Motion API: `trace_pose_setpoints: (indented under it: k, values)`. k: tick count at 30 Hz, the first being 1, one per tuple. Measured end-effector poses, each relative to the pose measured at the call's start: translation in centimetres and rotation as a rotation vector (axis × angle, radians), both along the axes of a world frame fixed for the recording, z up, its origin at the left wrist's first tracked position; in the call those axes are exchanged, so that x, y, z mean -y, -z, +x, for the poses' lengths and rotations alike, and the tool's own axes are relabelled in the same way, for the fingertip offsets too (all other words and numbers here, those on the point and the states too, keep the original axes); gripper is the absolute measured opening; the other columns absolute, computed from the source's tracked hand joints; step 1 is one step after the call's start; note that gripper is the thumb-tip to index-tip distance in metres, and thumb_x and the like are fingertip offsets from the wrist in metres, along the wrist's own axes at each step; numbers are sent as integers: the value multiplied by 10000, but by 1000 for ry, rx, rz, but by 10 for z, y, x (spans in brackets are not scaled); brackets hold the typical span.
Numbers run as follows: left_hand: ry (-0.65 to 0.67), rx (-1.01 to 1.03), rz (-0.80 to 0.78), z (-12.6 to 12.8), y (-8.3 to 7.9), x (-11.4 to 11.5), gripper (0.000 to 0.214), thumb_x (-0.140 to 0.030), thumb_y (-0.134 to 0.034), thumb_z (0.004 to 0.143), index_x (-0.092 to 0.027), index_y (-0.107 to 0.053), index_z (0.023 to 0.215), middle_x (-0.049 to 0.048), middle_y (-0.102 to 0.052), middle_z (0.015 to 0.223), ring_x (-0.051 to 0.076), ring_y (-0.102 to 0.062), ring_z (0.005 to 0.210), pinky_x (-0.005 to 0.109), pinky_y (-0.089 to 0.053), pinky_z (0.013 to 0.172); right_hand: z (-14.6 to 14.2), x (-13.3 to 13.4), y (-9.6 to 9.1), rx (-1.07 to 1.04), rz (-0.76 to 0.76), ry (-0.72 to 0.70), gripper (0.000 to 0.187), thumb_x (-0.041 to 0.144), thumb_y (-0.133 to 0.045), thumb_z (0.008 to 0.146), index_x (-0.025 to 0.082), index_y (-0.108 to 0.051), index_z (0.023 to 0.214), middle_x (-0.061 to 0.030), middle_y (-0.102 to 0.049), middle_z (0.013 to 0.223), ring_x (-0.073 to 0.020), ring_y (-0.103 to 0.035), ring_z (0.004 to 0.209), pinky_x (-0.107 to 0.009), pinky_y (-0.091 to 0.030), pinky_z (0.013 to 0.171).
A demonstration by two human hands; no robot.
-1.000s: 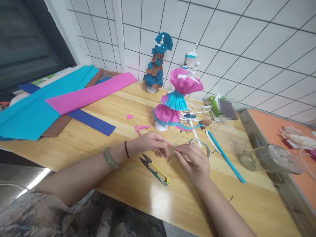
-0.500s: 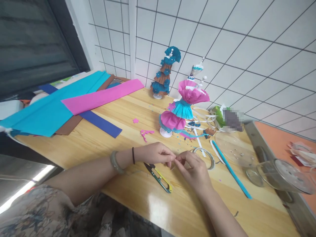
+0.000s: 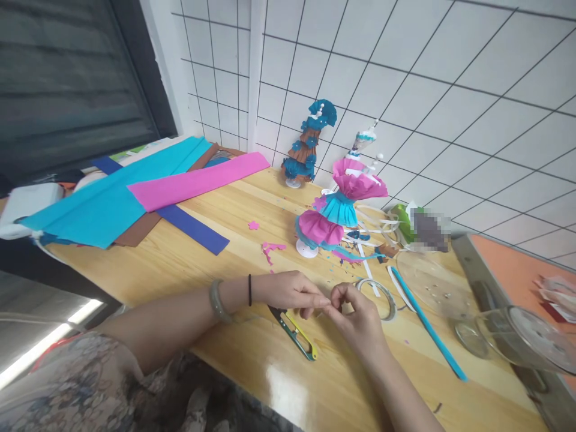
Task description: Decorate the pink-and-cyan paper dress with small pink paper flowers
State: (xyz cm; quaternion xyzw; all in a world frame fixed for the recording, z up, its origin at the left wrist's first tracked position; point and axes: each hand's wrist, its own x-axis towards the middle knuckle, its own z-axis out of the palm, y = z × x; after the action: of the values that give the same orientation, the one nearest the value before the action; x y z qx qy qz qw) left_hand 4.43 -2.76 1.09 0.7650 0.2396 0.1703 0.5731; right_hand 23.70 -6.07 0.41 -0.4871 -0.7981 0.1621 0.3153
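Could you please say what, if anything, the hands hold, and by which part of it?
It cannot be told: the left hand and right hand touch, and anything between them is hidden.

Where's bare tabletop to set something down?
Bare tabletop: between navy paper strip and left forearm; between thread snips and right forearm. Crowded: right of the pink-and-turquoise paper-skirted figure, with white ribbons, paper scraps and tape roll.

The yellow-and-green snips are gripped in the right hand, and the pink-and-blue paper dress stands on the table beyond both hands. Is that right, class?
Not gripped: the head view shows the snips lying on the table, near the left hand. The pink-and-blue paper dress does stand beyond both hands.
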Motion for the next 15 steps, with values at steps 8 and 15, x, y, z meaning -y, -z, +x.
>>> trace_pose_setpoints:
  k: [8,15]
  values:
    - [-37,114,-79,-3,-3,-5,513,-535,-403,823,-107,-597,616,24,-566,594,85,-517,602,198,-396,616,3,-1,-2,-58,11,-29,187,324,-568,785,198,-485,674,27,-486,565,-106,-466,520,-231,-401,513]
    - [-3,63,-157,0,-4,-2,528,-563,-388,815,-110,-556,602,20,-548,582,80,-498,557,202,-389,565,1,0,-9,-103,0,-35,151,292,-564,796,196,-513,691,18,-524,569,-107,-486,514,-222,-421,491]
